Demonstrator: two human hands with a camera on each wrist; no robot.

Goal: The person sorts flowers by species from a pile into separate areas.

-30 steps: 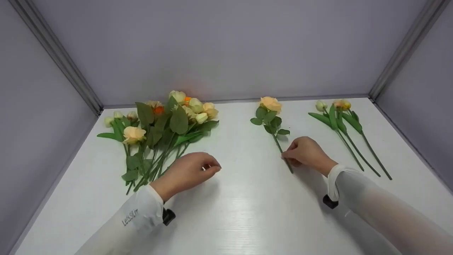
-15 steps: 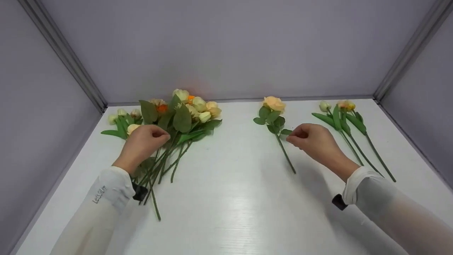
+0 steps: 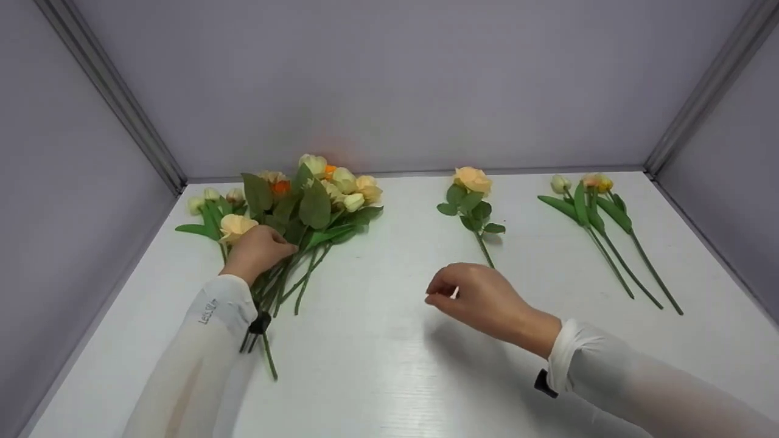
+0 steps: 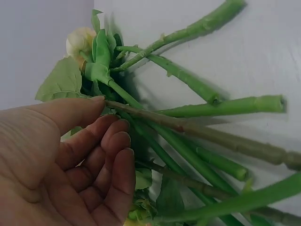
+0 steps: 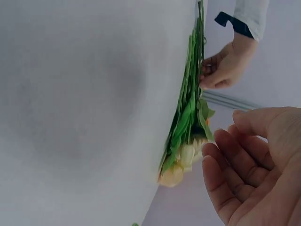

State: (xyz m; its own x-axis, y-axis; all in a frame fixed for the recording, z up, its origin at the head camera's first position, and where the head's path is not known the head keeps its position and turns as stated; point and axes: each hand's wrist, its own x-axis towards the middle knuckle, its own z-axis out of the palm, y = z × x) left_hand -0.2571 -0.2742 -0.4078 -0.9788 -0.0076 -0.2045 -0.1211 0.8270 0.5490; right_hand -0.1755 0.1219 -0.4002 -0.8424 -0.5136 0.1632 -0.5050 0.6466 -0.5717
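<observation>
A pile of flowers [image 3: 314, 204], cream, peach and orange blooms with green leaves, lies on the left of the white table. My left hand [image 3: 255, 249] reaches over its stems. In the left wrist view, thumb and forefinger pinch a brownish flower stem [image 4: 188, 126] among thicker green stems. A peach rose [image 3: 473, 180] in the pile's neighbouring spot lies alone, right of centre, its lower stem partly hidden by my right hand [image 3: 481, 298]. That hand hovers over the table with loosely curled fingers and holds nothing, as the right wrist view also shows.
Several tulips [image 3: 613, 213] lie side by side on the right of the table [image 3: 389, 365]. A grey back wall [image 3: 401, 85] and side walls enclose the table. One green stem [image 3: 269, 359] juts from the pile toward the front.
My left hand has moved left from mid-table and come down onto the pile's stems. My right hand has let go of the rose's stem, lifted, and shifted left and nearer; the rose stays lying there.
</observation>
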